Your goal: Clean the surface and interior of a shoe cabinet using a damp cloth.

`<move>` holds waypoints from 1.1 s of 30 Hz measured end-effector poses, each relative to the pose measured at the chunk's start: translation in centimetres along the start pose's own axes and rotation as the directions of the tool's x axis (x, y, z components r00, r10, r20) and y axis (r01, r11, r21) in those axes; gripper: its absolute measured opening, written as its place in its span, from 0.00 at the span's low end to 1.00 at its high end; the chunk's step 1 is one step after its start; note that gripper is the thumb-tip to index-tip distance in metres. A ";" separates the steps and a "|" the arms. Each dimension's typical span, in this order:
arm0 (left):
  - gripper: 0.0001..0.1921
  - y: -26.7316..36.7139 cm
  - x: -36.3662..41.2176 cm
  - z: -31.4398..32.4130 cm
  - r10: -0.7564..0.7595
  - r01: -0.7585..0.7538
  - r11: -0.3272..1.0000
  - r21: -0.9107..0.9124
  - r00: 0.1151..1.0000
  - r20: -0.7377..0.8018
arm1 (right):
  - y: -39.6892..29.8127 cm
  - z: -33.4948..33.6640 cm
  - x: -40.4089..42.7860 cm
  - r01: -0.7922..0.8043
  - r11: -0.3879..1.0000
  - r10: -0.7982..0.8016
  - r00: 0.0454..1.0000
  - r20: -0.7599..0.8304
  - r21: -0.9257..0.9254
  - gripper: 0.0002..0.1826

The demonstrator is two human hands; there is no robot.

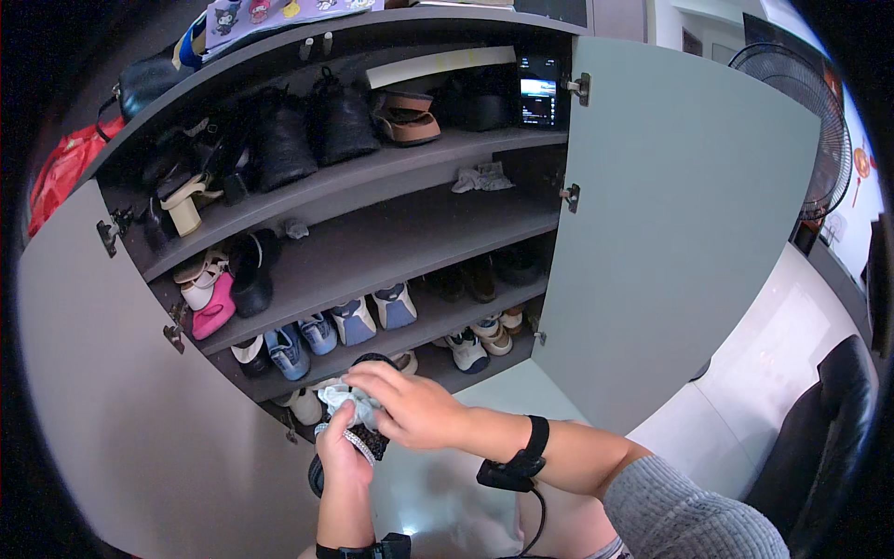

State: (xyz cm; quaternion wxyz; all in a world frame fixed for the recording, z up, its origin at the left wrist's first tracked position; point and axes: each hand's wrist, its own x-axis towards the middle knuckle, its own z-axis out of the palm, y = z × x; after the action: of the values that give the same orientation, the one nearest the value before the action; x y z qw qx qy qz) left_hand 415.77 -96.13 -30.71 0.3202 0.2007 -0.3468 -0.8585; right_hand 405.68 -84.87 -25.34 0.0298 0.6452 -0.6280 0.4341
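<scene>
My left hand grips a dark sandal or slipper with a pale glittery trim, its dark sole showing beside the wrist. A crumpled pale wipe or tissue lies against the footwear, between my left thumb and my right fingers. My right hand reaches across from the right, fingers bent over the wipe, pressing or pinching it. Part of the footwear is hidden under both hands. Behind them stands an open shoe cabinet with several shelves.
Grey-green cabinet doors swing out on both sides. Shelves hold blue-and-white sneakers, a pink shoe, brown sandals and a lit phone. A crumpled tissue lies on the middle shelf. A floor fan stands right.
</scene>
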 end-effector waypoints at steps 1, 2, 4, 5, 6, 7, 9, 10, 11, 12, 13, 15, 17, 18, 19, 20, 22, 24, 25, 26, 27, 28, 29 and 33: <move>0.17 0.0 0.2 -0.3 0.002 -0.002 1.000 0.001 1.000 0.002 | 0.6 -0.1 0.0 0.002 1.000 -0.002 1.000 -0.002 -0.001 0.27; 0.17 0.0 0.3 -0.7 -0.010 0.010 1.000 -0.017 1.000 0.004 | 1.5 0.1 -0.1 0.022 0.998 -0.025 0.998 -0.052 -0.050 0.26; 0.18 0.2 0.3 -0.6 -0.024 0.020 0.998 -0.051 0.997 -0.069 | 2.0 -0.3 -0.2 -0.003 0.994 -0.008 0.995 -0.101 -0.109 0.22; 0.18 0.4 0.2 -0.5 -0.024 0.021 0.999 -0.050 0.997 -0.068 | 2.3 -0.5 -0.2 -0.004 0.994 -0.008 0.995 -0.103 -0.109 0.22; 0.18 0.6 0.1 -0.5 -0.017 0.010 0.997 -0.075 0.996 -0.093 | 2.8 -0.7 -0.4 0.001 0.991 -0.015 0.994 -0.104 -0.132 0.19; 0.18 0.8 0.1 -0.6 -0.011 -0.001 0.995 -0.100 0.993 -0.118 | 3.3 -0.7 -0.4 0.006 0.988 -0.022 0.994 -0.105 -0.155 0.17; 0.18 1.0 0.2 -0.8 -0.009 -0.002 0.995 -0.095 0.994 -0.110 | 4.2 -0.4 -0.7 0.007 0.983 -0.029 0.992 -0.119 -0.182 0.13; 0.18 1.2 0.2 -0.8 -0.012 0.000 0.995 -0.100 0.993 -0.118 | 4.4 -0.4 -0.9 0.008 0.980 -0.025 0.996 -0.083 -0.201 0.12; 0.18 1.3 0.1 -0.7 -0.016 0.003 0.994 -0.105 0.992 -0.125 | 4.6 -0.4 -1.1 0.009 0.975 -0.020 0.999 -0.046 -0.221 0.11; 0.18 1.4 0.0 -0.5 -0.021 0.007 0.995 -0.100 0.990 -0.138 | 4.5 -0.3 -1.0 0.007 0.975 -0.018 0.999 -0.047 -0.221 0.11; 0.18 1.4 -0.1 -0.3 -0.023 0.010 0.995 -0.099 0.990 -0.137 | 4.3 -0.1 -1.0 0.008 0.975 -0.025 0.997 -0.072 -0.223 0.12; 0.18 1.2 -0.3 0.0 -0.038 0.027 0.993 -0.117 0.995 -0.095 | 3.4 0.0 -0.6 0.007 0.974 -0.030 0.995 -0.097 -0.225 0.13; 0.18 0.7 -0.3 -0.5 -0.037 0.036 0.998 -0.051 0.999 -0.028 | 1.4 -0.1 0.0 0.026 0.986 -0.053 0.986 -0.157 -0.166 0.16; 0.20 0.5 -0.4 -0.1 -0.029 0.029 0.999 -0.032 1.000 0.004 | 1.2 -0.2 0.0 0.073 0.983 -0.096 0.987 -0.130 -0.168 0.18; 0.20 0.8 -1.2 1.1 -0.025 0.025 1.000 -0.002 1.000 0.004 | 1.2 0.0 0.0 0.071 0.983 -0.094 0.987 -0.132 -0.171 0.18; 0.20 0.7 -1.0 0.9 -0.030 0.030 1.000 0.000 1.000 0.002 | 1.3 0.3 -0.2 0.095 0.975 -0.117 0.988 -0.100 -0.200 0.18; 0.20 0.5 -0.6 0.4 -0.033 0.033 0.999 0.003 0.999 0.002 | 1.6 0.6 -0.1 0.131 0.962 -0.156 0.984 -0.087 -0.238 0.16; 0.20 0.6 -0.2 0.0 -0.055 0.057 0.997 -0.057 0.998 0.019 | 2.3 0.1 0.3 0.093 0.965 -0.125 0.985 -0.118 -0.246 0.15; 0.20 0.7 -0.1 -0.1 -0.056 0.057 0.997 -0.056 0.998 0.021 | 2.6 -0.3 0.6 0.055 0.966 -0.094 0.985 -0.147 -0.251 0.14; 0.20 0.9 -0.1 -0.2 -0.030 0.030 0.998 -0.048 1.000 -0.004 | 2.9 -1.0 0.9 0.049 0.958 -0.111 0.972 -0.207 -0.281 0.13; 0.20 0.9 0.1 -0.1 -0.007 0.006 0.999 -0.040 1.000 -0.024 | 3.3 -2.0 1.0 -0.002 0.933 -0.085 0.971 -0.223 -0.360 0.17; 0.20 1.2 0.1 -0.4 -0.007 0.006 0.999 -0.038 1.000 -0.026 | 3.8 -2.8 1.5 -0.052 0.916 -0.074 0.953 -0.295 -0.398 0.20; 0.20 1.5 0.1 -0.6 -0.011 0.009 0.999 -0.038 0.999 -0.049 | 4.4 -3.7 1.9 -0.106 0.896 -0.066 0.929 -0.365 -0.431 0.23; 0.19 2.1 0.4 -1.6 -0.013 0.008 0.998 -0.060 0.997 -0.078 | 8.1 -9.2 3.5 -0.367 0.714 -0.034 0.833 -0.552 -0.597 0.34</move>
State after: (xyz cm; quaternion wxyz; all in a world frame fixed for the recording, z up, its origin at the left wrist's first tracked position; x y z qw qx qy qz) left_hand 417.24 -98.33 -30.28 0.3348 0.2262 -0.3071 -0.8616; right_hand 393.55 -83.98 -21.64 0.3934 0.3820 -0.7670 0.3331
